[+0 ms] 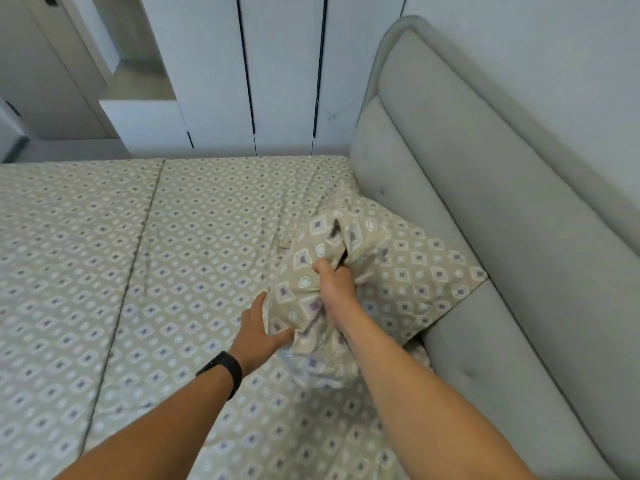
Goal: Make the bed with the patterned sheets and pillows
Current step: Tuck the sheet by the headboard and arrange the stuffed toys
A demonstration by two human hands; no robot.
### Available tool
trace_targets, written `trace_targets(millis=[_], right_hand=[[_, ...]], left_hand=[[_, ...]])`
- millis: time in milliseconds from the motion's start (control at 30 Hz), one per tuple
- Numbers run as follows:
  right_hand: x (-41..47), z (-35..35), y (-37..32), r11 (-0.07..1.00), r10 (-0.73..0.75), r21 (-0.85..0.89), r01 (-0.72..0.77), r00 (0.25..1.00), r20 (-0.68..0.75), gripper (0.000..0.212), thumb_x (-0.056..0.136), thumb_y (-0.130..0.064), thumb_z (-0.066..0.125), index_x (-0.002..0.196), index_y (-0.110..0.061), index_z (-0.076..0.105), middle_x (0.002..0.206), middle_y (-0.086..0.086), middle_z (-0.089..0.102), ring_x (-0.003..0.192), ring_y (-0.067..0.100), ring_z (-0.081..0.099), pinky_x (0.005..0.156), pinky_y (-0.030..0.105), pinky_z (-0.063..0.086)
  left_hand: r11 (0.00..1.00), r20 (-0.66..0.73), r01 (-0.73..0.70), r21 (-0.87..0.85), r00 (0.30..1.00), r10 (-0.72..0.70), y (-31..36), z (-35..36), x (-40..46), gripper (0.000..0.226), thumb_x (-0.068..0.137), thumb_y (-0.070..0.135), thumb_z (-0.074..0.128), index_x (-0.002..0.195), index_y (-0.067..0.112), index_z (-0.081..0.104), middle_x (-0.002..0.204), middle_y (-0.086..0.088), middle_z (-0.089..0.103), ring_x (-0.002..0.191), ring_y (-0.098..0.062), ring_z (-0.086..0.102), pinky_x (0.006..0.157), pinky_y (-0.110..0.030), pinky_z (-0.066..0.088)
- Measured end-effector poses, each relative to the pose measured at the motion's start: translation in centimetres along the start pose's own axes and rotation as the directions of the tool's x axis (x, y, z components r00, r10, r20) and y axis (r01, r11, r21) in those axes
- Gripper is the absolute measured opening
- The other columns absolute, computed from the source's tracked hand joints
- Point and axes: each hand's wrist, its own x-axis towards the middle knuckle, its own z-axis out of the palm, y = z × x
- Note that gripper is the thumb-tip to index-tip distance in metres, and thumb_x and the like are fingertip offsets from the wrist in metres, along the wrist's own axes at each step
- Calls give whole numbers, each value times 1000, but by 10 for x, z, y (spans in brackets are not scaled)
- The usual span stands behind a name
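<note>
Head view, 1 frame. The bed is covered by a beige sheet point(194, 237) printed with small squares and circles; it lies mostly flat, with a long straight crease or seam running from the far edge toward the near left, and some light wrinkles near the pillows.

2 pillows in matching print sit at the head end, against the grey padded headboard point(485, 202). The flat pillow point(426, 271) lies on the sheet with its far side touching the headboard. The bunched pillow point(311, 271) is on top of it and partly in front, its cover gathered into folds.

The right hand point(336, 282) has its fingers curled into a fistful of the bunched pillow's cover, near the middle of that pillow, clamped on the fabric. The left hand point(256, 327) has thumb and fingers spread and fairly straight, pressed against the pillow's near left edge; fingertips are hidden under the fabric, so whether they pinch it cannot be told. A black band point(225, 370) is on the left wrist. Both forearms are bare and reach in from the bottom of the frame.

Beyond the bed stand white wardrobe doors point(284, 81) with dark vertical gaps, and a white ledge point(138, 109) to their left.
</note>
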Motion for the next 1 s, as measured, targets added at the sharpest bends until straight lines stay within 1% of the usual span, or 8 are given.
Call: trace_targets(millis=[133, 267, 433, 633, 667, 767, 900, 1000], right_hand=[[-51, 43, 36, 993, 91, 60, -99, 988, 121, 30, 71, -31, 65, 89, -7, 67, 82, 6, 72, 83, 27, 70, 71, 38, 52], [-89, 66, 77, 963, 186, 172, -209, 973, 138, 25, 80, -20, 65, 95, -1, 72, 94, 12, 77, 91, 29, 72, 72, 35, 55], [-124, 79, 98, 968, 225, 91, -235, 969, 101, 42, 69, -35, 70, 101, -7, 74, 99, 7, 78, 97, 26, 72, 83, 43, 60], [-113, 49, 80, 949, 220, 283, -140, 936, -274, 55, 74, -52, 76, 114, -17, 62, 116, 2, 68, 109, 31, 64, 98, 51, 53], [-106, 41, 78, 903, 288, 393, -172, 922, -258, 60, 74, -58, 76, 116, -19, 60, 117, 5, 67, 108, 33, 64, 96, 55, 54], [-75, 32, 71, 728, 388, 543, -418, 905, 175, 78, 76, -78, 65, 121, -15, 73, 118, 18, 72, 113, 41, 65, 101, 64, 47], [-68, 65, 58, 846, 430, 206, -493, 857, 285, 19, 88, -19, 65, 97, -3, 70, 88, 15, 74, 85, 33, 69, 80, 44, 56], [-72, 108, 34, 910, 351, 104, -401, 879, 322, 13, 91, -2, 52, 87, -5, 64, 68, 10, 67, 67, 27, 65, 66, 34, 54]], left_hand=[[995, 69, -42, 87, 997, 36, -33, -34, -35, 136, 55, 56, 94, 158, 40, 7, 155, 3, 24, 146, -20, 27, 118, -43, 31], [990, 2, -138, -28, 990, 138, -74, -57, -69, 82, 66, 23, 92, 126, 48, 41, 123, 16, 60, 110, -8, 62, 90, -29, 54], [918, 22, -146, 368, 989, 148, -100, -77, -82, 48, 81, 39, 75, 119, 35, 45, 99, 11, 68, 87, -19, 65, 71, -37, 53], [665, -58, -245, 706, 915, 399, -75, -123, -72, 24, 89, 27, 60, 112, 30, 53, 107, 6, 64, 89, -25, 64, 64, -36, 49], [615, -53, -246, 749, 903, 426, -74, -133, -72, 29, 87, 24, 62, 115, 29, 54, 108, 6, 63, 90, -26, 64, 63, -36, 50], [465, 41, -297, 834, 874, 485, -73, -158, -76, 38, 80, 11, 66, 113, 27, 57, 100, 3, 64, 88, -27, 64, 59, -35, 49], [351, 41, -266, 898, 844, 535, -80, -187, -98, 46, 66, -1, 78, 104, 21, 64, 87, -1, 66, 74, -28, 66, 51, -28, 40], [357, -52, -171, 918, 842, 536, -91, -213, -117, 58, 54, -7, 82, 100, 22, 62, 80, 0, 64, 65, -27, 64, 46, -24, 37]])
